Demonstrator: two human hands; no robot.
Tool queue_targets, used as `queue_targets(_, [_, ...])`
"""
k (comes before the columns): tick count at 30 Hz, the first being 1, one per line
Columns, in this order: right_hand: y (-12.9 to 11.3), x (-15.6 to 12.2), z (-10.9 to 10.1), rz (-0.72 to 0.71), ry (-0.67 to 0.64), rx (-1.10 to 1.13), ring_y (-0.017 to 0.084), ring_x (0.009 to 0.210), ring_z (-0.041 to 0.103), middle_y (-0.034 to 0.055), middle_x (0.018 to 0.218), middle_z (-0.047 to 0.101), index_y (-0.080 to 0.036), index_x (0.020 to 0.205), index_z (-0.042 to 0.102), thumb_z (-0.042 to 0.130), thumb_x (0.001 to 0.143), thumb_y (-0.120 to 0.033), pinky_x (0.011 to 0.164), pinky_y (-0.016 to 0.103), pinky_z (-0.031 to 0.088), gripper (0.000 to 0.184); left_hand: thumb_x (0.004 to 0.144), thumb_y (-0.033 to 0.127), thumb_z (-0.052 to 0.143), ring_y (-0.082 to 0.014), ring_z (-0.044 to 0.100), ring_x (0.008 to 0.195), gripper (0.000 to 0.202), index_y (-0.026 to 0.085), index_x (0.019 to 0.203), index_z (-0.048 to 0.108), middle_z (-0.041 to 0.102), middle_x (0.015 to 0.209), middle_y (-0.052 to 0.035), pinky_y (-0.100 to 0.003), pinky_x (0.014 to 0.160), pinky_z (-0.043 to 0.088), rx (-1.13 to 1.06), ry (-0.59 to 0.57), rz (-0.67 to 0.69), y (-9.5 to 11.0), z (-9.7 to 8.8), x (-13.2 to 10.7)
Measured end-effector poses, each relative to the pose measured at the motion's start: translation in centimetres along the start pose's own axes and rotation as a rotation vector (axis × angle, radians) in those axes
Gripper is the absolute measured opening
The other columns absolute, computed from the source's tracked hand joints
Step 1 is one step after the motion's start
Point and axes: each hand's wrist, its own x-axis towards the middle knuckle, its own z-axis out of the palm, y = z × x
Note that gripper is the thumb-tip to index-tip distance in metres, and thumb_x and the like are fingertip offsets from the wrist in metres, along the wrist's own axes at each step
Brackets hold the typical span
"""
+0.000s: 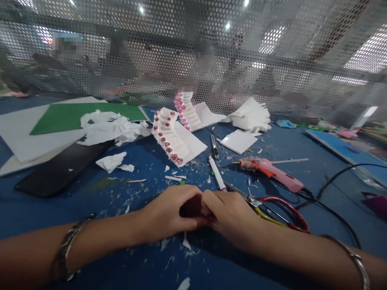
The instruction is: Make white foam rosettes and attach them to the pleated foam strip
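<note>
Both hands meet low in the middle of the head view, their fingertips together above the blue table (136, 257). My left hand (171, 207) curls its fingers and thumb inward, closed. My right hand (237, 215) is closed too, thumb and fingers pinched against the left fingertips. Whatever lies between them is hidden. Just beyond the right hand are scissors (294, 209) with red and yellow handles and a white pen (216, 171). A pink glue gun (281, 175) lies farther right. Ahead stands a folded white paper piece (184, 141) edged with dark red rosettes.
Behind it is a similar pink-edged paper piece (187, 108), beside crumpled white tissue (249, 114). A cutter knife (214, 146) and white card (238, 141) lie mid-table. Green sheet (69, 117), torn tissue (111, 129) and a black flat object (60, 171) are left. Perforated metal mesh (169, 48) rises behind.
</note>
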Motion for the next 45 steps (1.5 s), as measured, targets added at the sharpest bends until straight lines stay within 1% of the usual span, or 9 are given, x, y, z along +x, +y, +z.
queue_targets(7, [-0.4, 0.0, -0.2, -0.052, -0.039, 0.049, 0.009, 0.049, 0.045, 0.0008, 0.058, 0.053, -0.016, 0.069, 0.045, 0.040, 0.075, -0.015, 0.043, 0.022, 0.027, 0.008, 0.073, 0.032, 0.053, -0.0085, 0.042, 0.054, 0.018, 0.015, 0.070, 0.047, 0.049, 0.061, 0.0032, -0.019, 0.048, 0.031, -0.008, -0.014, -0.064, 0.0, 0.0, 0.0])
queue_targets(12, [0.6, 0.3, -1.7, -0.080, -0.087, 0.044, 0.012, 0.065, 0.050, 0.0042, 0.076, 0.055, -0.015, 0.084, 0.048, 0.043, 0.079, -0.022, 0.053, 0.023, 0.035, 0.010, 0.075, 0.034, 0.048, -0.0080, 0.040, 0.053, 0.018, 0.016, 0.075, 0.047, 0.045, 0.060, 0.0041, -0.019, 0.049, 0.034, -0.215, 0.030, -0.174, -0.4, -0.4, 0.2])
queue_targets(15, [2.5, 0.4, -3.0, -0.013, -0.156, -0.037, 0.011, 0.060, 0.050, 0.0024, 0.072, 0.055, -0.017, 0.081, 0.049, 0.040, 0.079, -0.014, 0.050, 0.023, 0.035, 0.010, 0.076, 0.032, 0.046, -0.0086, 0.044, 0.058, 0.017, 0.016, 0.080, 0.050, 0.049, 0.068, 0.0019, -0.020, 0.053, 0.037, -0.323, 0.066, -0.224, -0.8, -0.8, 0.2])
queue_targets(19, [4.6, 0.2, -4.0, -0.044, -0.302, -0.141, 0.010, 0.050, 0.049, -0.0016, 0.062, 0.053, -0.018, 0.064, 0.047, 0.050, 0.070, -0.007, 0.045, 0.022, 0.033, 0.013, 0.076, 0.031, 0.047, -0.0108, 0.049, 0.068, 0.020, 0.018, 0.085, 0.058, 0.054, 0.085, -0.0018, -0.022, 0.059, 0.038, -0.315, 0.081, -0.254, -1.0, -1.2, 0.4])
queue_targets(24, [4.6, 0.2, -4.0, -0.083, -0.377, -0.306, 0.010, 0.050, 0.052, -0.0014, 0.068, 0.057, -0.018, 0.070, 0.053, 0.058, 0.067, -0.010, 0.044, 0.022, 0.034, 0.010, 0.074, 0.029, 0.049, -0.0109, 0.050, 0.072, 0.021, 0.020, 0.089, 0.060, 0.055, 0.090, -0.0016, -0.022, 0.063, 0.039, -0.443, 0.083, -0.323, -1.0, -1.6, 0.7])
queue_targets(29, [4.4, 0.5, -3.3, -0.168, -0.313, -0.475, 0.013, 0.046, 0.052, -0.0016, 0.060, 0.056, -0.017, 0.067, 0.055, 0.068, 0.057, -0.016, 0.041, 0.023, 0.032, 0.017, 0.075, 0.025, 0.051, -0.0072, 0.050, 0.061, 0.024, 0.021, 0.099, 0.049, 0.053, 0.070, 0.0035, -0.021, 0.062, 0.038, -0.816, 0.153, -0.357, -1.4, -1.5, 0.8])
queue_targets(33, [4.6, 0.6, -3.0, -0.212, -0.265, -0.559, 0.012, 0.044, 0.050, -0.0019, 0.060, 0.056, -0.018, 0.071, 0.055, 0.067, 0.056, -0.012, 0.041, 0.023, 0.032, 0.021, 0.073, 0.022, 0.054, -0.0059, 0.050, 0.063, 0.009, 0.016, 0.078, 0.050, 0.051, 0.068, 0.0038, -0.020, 0.064, 0.038, -1.036, 0.238, -0.405, -1.5, -1.5, 0.9])
queue_targets(39, [4.8, 0.8, -2.8, -0.286, -0.260, -0.603, 0.013, 0.050, 0.052, -0.0012, 0.064, 0.058, -0.017, 0.086, 0.056, 0.061, 0.061, -0.008, 0.044, 0.025, 0.032, 0.026, 0.067, 0.011, 0.060, -0.0032, 0.046, 0.060, 0.010, 0.013, 0.075, 0.054, 0.052, 0.065, 0.0046, -0.015, 0.059, 0.036, -1.102, 0.302, -0.534, -0.8, -1.9, 1.1])
queue_targets(45, [5.2, 0.8, -2.5, -0.386, -0.252, -0.598, 0.012, 0.053, 0.050, -0.0008, 0.062, 0.056, -0.014, 0.081, 0.055, 0.049, 0.071, -0.006, 0.047, 0.025, 0.030, 0.014, 0.066, 0.018, 0.063, -0.0036, 0.046, 0.057, 0.012, 0.013, 0.076, 0.059, 0.053, 0.062, 0.0035, -0.016, 0.056, 0.036, -1.160, 0.277, -0.501, -1.4, -1.8, 1.1])
